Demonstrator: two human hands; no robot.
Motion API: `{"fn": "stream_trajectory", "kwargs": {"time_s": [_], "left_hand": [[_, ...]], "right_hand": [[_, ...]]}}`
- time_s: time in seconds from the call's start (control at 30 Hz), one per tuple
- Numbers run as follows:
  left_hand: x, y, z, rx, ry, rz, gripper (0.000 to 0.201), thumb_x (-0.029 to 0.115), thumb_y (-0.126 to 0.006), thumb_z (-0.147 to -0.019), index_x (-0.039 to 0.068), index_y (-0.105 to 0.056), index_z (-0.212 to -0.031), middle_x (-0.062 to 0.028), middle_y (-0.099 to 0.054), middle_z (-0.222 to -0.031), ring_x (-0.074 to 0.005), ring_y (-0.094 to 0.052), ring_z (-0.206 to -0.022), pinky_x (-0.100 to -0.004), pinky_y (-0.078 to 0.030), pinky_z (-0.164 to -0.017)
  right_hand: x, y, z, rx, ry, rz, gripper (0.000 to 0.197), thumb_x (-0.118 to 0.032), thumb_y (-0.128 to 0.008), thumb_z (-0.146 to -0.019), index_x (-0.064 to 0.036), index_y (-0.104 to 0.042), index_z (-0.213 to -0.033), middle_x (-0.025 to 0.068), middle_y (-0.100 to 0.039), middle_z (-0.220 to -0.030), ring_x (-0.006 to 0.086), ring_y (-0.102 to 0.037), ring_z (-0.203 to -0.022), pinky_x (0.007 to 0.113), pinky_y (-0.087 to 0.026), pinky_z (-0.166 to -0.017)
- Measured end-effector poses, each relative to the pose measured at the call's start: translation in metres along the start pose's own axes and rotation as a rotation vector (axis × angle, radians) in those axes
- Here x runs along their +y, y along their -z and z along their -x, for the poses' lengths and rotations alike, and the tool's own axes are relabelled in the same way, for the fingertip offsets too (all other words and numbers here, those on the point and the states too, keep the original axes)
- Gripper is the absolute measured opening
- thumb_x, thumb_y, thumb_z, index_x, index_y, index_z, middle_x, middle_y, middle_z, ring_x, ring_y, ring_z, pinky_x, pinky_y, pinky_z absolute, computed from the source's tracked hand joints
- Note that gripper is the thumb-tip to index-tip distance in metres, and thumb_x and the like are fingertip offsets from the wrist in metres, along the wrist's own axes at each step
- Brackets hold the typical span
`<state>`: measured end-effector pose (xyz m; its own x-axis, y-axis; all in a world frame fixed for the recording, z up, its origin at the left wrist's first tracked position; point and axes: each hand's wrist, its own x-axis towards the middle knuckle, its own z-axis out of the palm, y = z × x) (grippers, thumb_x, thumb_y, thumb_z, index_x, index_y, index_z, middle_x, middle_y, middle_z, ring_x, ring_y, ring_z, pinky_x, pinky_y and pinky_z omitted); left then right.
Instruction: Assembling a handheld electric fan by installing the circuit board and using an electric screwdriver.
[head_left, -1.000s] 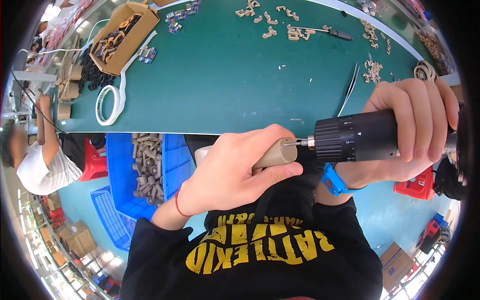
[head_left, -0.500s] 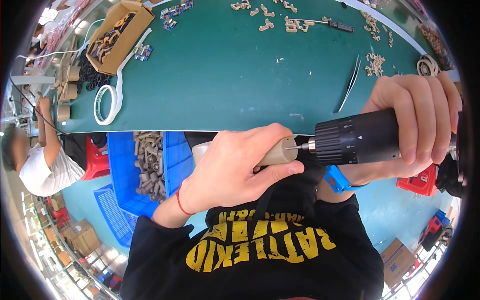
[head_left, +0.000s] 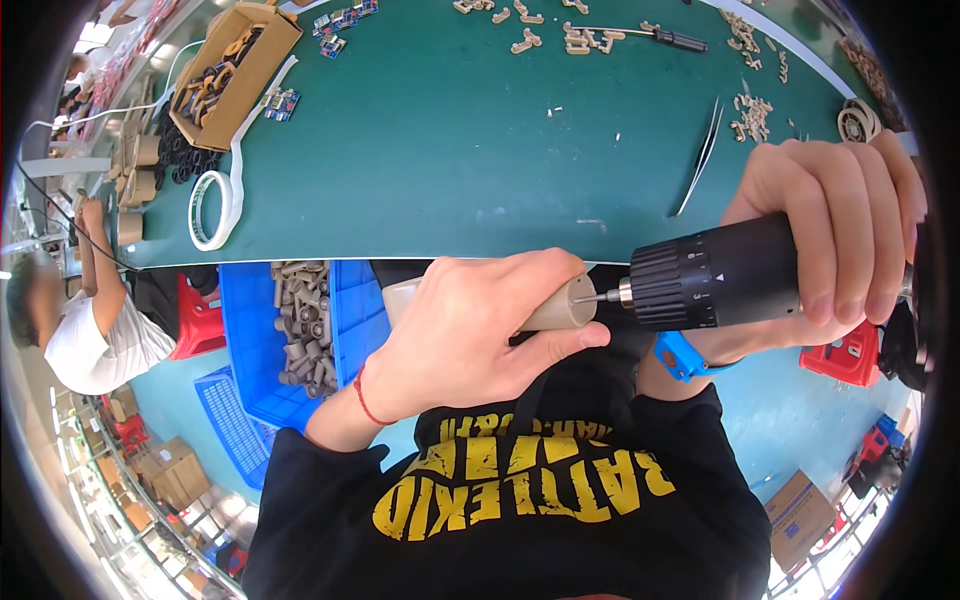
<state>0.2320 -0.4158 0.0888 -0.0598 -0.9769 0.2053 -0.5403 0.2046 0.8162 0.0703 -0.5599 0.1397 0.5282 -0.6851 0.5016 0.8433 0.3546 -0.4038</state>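
Observation:
My left hand (head_left: 490, 325) is wrapped round a beige plastic cylindrical part (head_left: 565, 307), held sideways in front of my chest. Its round end faces right. Gripped in my right hand (head_left: 830, 225) is a black electric screwdriver (head_left: 715, 275) with a ringed collar, lying level and pointing left. The thin metal bit (head_left: 600, 296) meets the end face of the beige part; how deep it sits there cannot be seen. My left fingers hide most of the part's middle, while its paler far end shows beyond my knuckles.
On the green table (head_left: 420, 150) lie tweezers (head_left: 700, 160), a hand screwdriver (head_left: 680, 40), small beige pieces (head_left: 752, 118), a tape roll (head_left: 207, 212) and a cardboard box (head_left: 232, 75) of parts. A blue bin (head_left: 245, 340) with grey-beige parts stands below the edge. Another person (head_left: 100, 310) sits at left.
Both hands, the beige part and the electric screwdriver keep almost the same places. The view has shifted slightly.

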Motion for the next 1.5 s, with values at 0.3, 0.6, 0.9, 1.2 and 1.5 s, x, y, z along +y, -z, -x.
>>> {"fn": "stream_trajectory", "kwargs": {"time_s": [0.3, 0.6, 0.9, 1.2, 1.5], "left_hand": [[0.001, 0.0, 0.0, -0.036, -0.039, -0.032, 0.032, 0.024, -0.078, -0.077, 0.002, -0.06, -0.093, -0.0099, -0.058, -0.072, -0.0319, -0.058, -0.061, -0.0374, -0.044, -0.055], [0.003, -0.002, -0.001, -0.03, -0.048, -0.046, 0.033, 0.024, -0.078, -0.077, 0.002, -0.059, -0.094, -0.0095, -0.06, -0.074, -0.031, -0.06, -0.063, -0.0377, -0.045, -0.054], [-0.001, 0.0, 0.0, -0.047, -0.099, -0.104, 0.038, 0.023, -0.078, -0.076, 0.002, -0.06, -0.101, -0.0082, -0.062, -0.079, -0.0305, -0.061, -0.067, -0.0373, -0.047, -0.059], [0.0, 0.0, 0.0, -0.054, -0.123, -0.12, 0.038, 0.023, -0.078, -0.075, 0.002, -0.06, -0.1, -0.0086, -0.061, -0.079, -0.0304, -0.06, -0.067, -0.0371, -0.046, -0.059], [0.0, -0.003, 0.0, -0.066, -0.059, -0.097, 0.039, 0.022, -0.078, -0.075, 0.002, -0.059, -0.102, -0.0086, -0.06, -0.078, -0.0309, -0.06, -0.068, -0.0379, -0.046, -0.06]], "right_hand": [[-0.011, 0.015, 0.0, -0.061, -0.056, -0.006, 0.011, -0.008, -0.049, -0.091, -0.0051, -0.049, -0.08, 0.0041, -0.06, -0.057, 0.015, -0.057, -0.047, 0.024, -0.052, -0.041], [-0.007, 0.017, 0.004, -0.063, -0.045, -0.044, 0.01, -0.007, -0.05, -0.09, -0.005, -0.049, -0.08, 0.0044, -0.06, -0.058, 0.0153, -0.057, -0.047, 0.024, -0.053, -0.041], [0.001, 0.018, -0.001, -0.063, -0.036, -0.081, 0.009, -0.006, -0.051, -0.09, -0.0049, -0.049, -0.081, 0.0048, -0.06, -0.058, 0.0156, -0.057, -0.047, 0.024, -0.053, -0.041], [0.007, 0.019, 0.003, -0.073, -0.03, -0.121, 0.009, -0.005, -0.051, -0.089, -0.0049, -0.049, -0.081, 0.0051, -0.059, -0.059, 0.016, -0.057, -0.048, 0.024, -0.053, -0.041], [0.014, 0.015, 0.008, -0.076, -0.025, -0.153, 0.008, -0.004, -0.052, -0.088, -0.0048, -0.049, -0.081, 0.0054, -0.059, -0.059, 0.0163, -0.057, -0.048, 0.024, -0.053, -0.041]]}}
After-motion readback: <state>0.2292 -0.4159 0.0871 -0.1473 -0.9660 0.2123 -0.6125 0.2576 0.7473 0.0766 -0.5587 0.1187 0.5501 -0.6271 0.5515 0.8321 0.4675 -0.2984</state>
